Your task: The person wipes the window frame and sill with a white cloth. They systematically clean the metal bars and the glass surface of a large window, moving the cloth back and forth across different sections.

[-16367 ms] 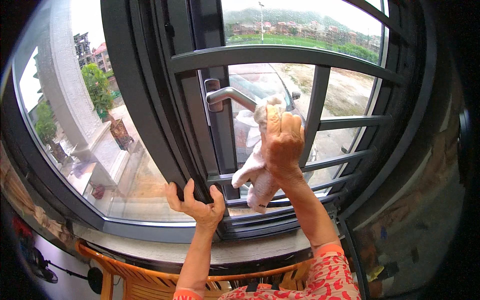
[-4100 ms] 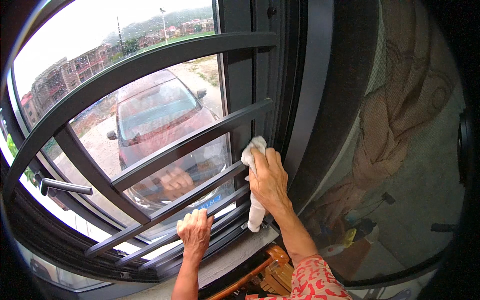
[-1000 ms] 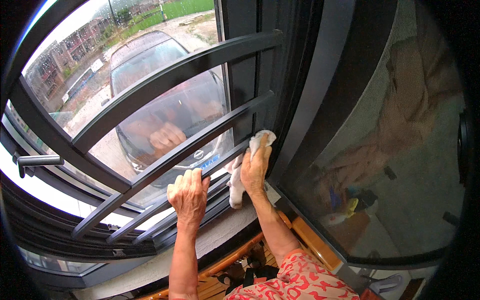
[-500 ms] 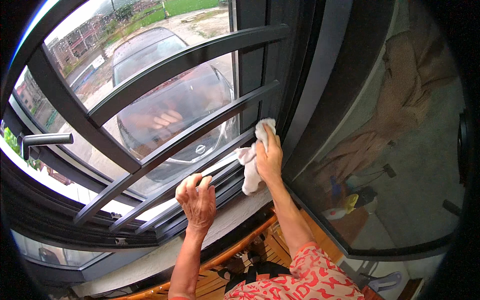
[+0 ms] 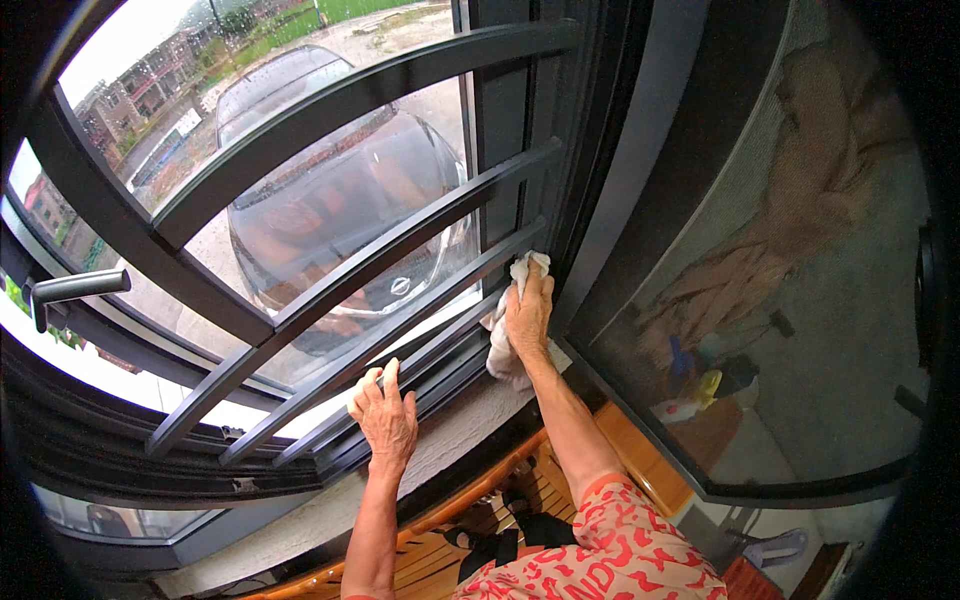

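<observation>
Wiping stage: right hand (image 5: 528, 312), grip closed on a white cloth (image 5: 503, 340) at frame centre, presses it against the lower window bar (image 5: 400, 300); left hand (image 5: 385, 420), open and empty, rests on the sill rail (image 5: 300, 450); judged next: slide leftward along the bar

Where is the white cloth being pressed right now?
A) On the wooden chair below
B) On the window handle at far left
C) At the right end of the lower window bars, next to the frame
C: the right hand presses the white cloth against the lower bars beside the dark frame.
</observation>
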`<move>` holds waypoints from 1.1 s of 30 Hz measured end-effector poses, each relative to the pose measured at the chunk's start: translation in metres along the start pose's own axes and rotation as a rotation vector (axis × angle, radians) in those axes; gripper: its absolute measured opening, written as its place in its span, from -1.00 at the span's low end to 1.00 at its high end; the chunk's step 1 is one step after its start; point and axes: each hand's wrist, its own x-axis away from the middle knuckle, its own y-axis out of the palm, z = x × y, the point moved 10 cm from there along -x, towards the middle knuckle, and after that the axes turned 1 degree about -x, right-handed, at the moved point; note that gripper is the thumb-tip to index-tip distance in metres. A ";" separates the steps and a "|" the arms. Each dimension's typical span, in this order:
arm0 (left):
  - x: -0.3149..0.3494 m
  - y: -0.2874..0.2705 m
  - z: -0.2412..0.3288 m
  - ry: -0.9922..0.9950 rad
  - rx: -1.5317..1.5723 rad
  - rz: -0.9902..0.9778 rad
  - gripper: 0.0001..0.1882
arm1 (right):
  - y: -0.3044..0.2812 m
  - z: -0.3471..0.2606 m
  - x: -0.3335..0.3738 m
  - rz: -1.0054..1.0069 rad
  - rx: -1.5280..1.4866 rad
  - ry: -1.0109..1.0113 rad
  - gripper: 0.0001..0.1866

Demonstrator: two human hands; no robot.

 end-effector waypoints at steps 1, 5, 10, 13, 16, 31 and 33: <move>0.002 0.002 0.000 0.004 -0.012 -0.017 -0.24 | 0.001 0.004 0.004 -0.018 0.002 -0.007 -0.52; 0.001 0.008 -0.002 0.018 -0.016 -0.078 -0.20 | 0.006 0.011 0.011 -0.057 -0.013 -0.064 -0.47; 0.000 0.011 -0.003 0.002 -0.025 -0.110 -0.19 | 0.008 0.011 0.012 -0.119 0.020 -0.011 -0.48; -0.001 0.011 -0.002 0.013 -0.017 -0.101 -0.19 | 0.009 0.004 0.014 -0.210 0.054 0.031 -0.47; -0.001 0.011 -0.001 -0.002 -0.034 -0.116 -0.19 | 0.015 -0.009 0.027 -0.276 0.024 -0.091 -0.50; -0.001 0.013 0.002 0.018 -0.041 -0.105 -0.14 | 0.026 -0.023 0.021 -0.467 0.088 -0.058 -0.40; 0.000 0.016 -0.002 0.002 -0.036 -0.123 -0.13 | 0.027 -0.028 0.031 -0.531 -0.018 -0.110 -0.46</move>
